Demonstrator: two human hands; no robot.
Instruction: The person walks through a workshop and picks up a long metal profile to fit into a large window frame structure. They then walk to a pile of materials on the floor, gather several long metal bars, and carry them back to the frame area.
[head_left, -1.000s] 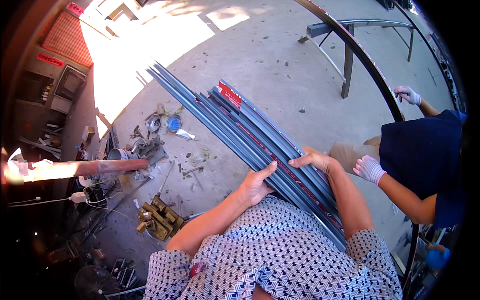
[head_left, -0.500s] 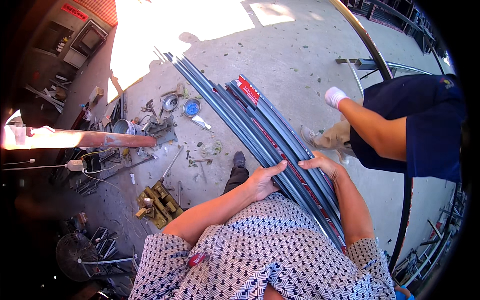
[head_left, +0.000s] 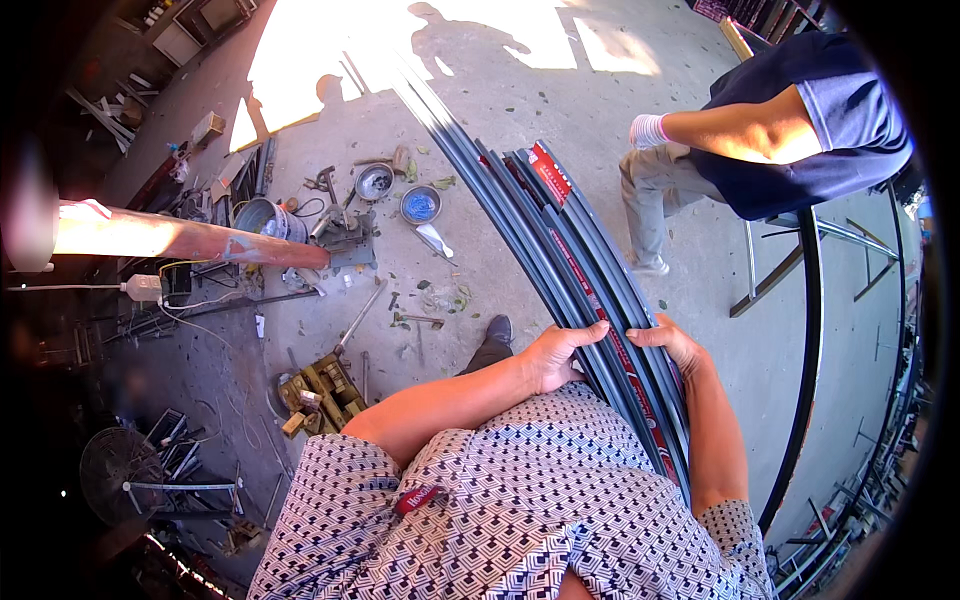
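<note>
So here the person's got a bundle of long grey metal profiles (head_left: 560, 250) tucked against the right side of their body, running from hip height out far over the concrete floor (head_left: 700, 300), with a red strip on one of the pieces. The left hand (head_left: 556, 352) is curled over the left edge of the bundle, fingers wrapped on top, and the right hand (head_left: 668, 342) is curled over the right edge, so both are clamped on the stack from either side, just beside each other. If I were doing this, I'd keep that two-sided squeeze tight, because loose lengths like these look like they'd fan out and slide past each other the moment one side slackens. I'd also watch the far end: it sticks out a long way and a co-worker in a dark blue shirt (head_left: 800, 120) is bent over just right of it, so any swing should be slow. On the left there's clutter on the floor, a blue bowl (head_left: 421, 204), a metal bucket (head_left: 262, 215) and a rusty pipe (head_left: 190, 240), so I'd mind my footing there.
</note>
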